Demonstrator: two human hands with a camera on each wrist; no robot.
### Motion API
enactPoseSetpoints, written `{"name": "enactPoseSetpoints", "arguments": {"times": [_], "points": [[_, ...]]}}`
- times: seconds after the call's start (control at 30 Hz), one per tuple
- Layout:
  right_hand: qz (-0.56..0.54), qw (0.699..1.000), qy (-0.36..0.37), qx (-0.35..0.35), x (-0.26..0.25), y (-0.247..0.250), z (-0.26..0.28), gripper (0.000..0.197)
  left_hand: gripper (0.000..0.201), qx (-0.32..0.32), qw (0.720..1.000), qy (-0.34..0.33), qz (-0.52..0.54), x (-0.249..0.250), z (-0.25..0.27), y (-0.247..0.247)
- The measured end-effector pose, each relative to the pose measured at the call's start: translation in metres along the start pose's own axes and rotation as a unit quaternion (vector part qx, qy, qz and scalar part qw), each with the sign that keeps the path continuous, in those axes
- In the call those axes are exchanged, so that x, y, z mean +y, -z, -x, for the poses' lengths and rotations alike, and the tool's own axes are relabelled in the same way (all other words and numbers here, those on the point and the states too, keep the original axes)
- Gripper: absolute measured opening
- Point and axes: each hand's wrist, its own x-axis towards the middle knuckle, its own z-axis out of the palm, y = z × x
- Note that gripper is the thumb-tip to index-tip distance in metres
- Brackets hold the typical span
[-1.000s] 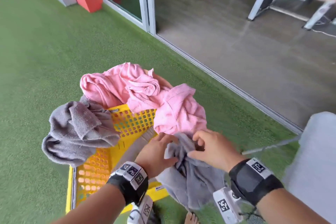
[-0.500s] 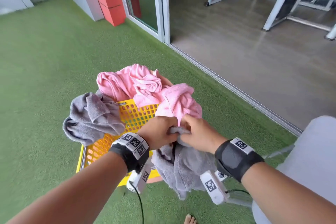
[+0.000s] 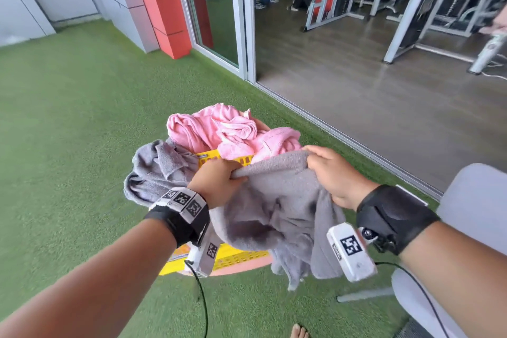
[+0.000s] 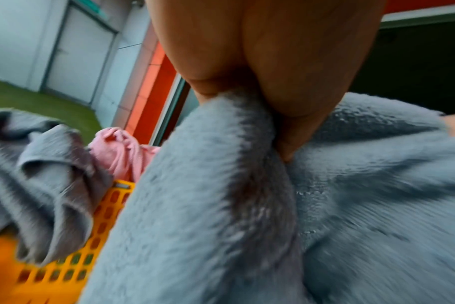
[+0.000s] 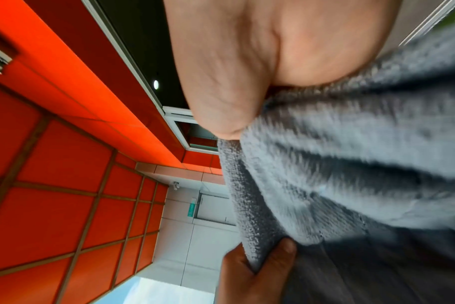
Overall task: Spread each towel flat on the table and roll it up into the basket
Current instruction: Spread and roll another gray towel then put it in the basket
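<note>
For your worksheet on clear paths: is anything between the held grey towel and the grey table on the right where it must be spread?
Nothing visible. Left hand and right hand grip the grey terry towel above the yellow perforated plastic basket; the grey table lies beside it, only partly in view.

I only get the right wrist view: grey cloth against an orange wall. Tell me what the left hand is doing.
Observer: The left hand grips the top edge of the same grey terry towel, apart from the right hand.
Operator: Report where the basket is.
Observer: The yellow perforated plastic basket stands on the green turf, partly hidden behind the hanging towel.
Operator: List what's in it.
Observer: A heap of crumpled pink towels at the far side, and a second grey towel draped over its left rim.
</note>
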Motion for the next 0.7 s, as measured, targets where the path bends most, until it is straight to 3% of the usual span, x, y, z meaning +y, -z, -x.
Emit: {"name": "enactPoseSetpoints", "arguments": {"times": [0.07,0.13,0.17,0.23,0.27,0.3,0.37,0.47,0.5,0.53,0.6,0.67,0.7], "points": [[0.002,1.0,0.006,0.009,-0.012,-0.001,0.018,0.016,0.023,0.028,0.995,0.047,0.079,-0.008,0.015,0.005],[0.186,0.98,0.065,-0.036,-0.019,0.003,0.038,0.022,0.015,0.048,0.973,0.059,0.217,-0.007,0.029,0.011],[0.342,0.934,0.083,-0.053,-0.021,0.004,0.047,0.029,0.014,0.059,0.955,0.064,0.284,-0.003,0.034,0.016],[0.59,0.803,0.07,-0.048,-0.019,0.001,0.061,0.032,0.025,0.061,0.926,0.064,0.366,0.006,0.043,0.024],[0.622,0.78,0.057,-0.031,-0.017,0.002,0.064,0.026,0.027,0.047,0.922,0.05,0.38,0.012,0.047,0.029],[0.621,0.782,0.048,-0.001,-0.016,0.005,0.066,0.019,0.025,0.032,0.922,0.028,0.385,0.017,0.051,0.032],[0.543,0.836,0.027,0.068,-0.01,0.016,0.064,0.015,0.027,0.016,0.93,-0.007,0.366,0.025,0.06,0.041],[0.222,0.966,0.0,0.129,-0.009,0.032,0.061,0.004,0.05,0.024,0.957,-0.038,0.287,0.028,0.071,0.055],[0.106,0.986,0.004,0.127,-0.012,0.034,0.063,0.013,0.054,0.022,0.971,-0.046,0.235,0.026,0.074,0.058],[0.021,0.993,0.013,0.116,-0.018,0.036,0.065,0.02,0.056,0.018,0.986,-0.054,0.158,0.024,0.075,0.061],[-0.045,0.994,0.027,0.092,-0.028,0.037,0.063,0.025,0.057,0.004,0.998,-0.069,-0.004,0.021,0.076,0.063],[-0.007,0.996,0.039,0.075,-0.045,0.036,0.061,0.011,0.055,0.001,0.993,-0.055,-0.101,0.023,0.073,0.066],[0.027,0.995,0.053,0.078,-0.054,0.039,0.062,0.032,0.051,0.011,0.992,-0.035,-0.119,0.026,0.07,0.067]]}}
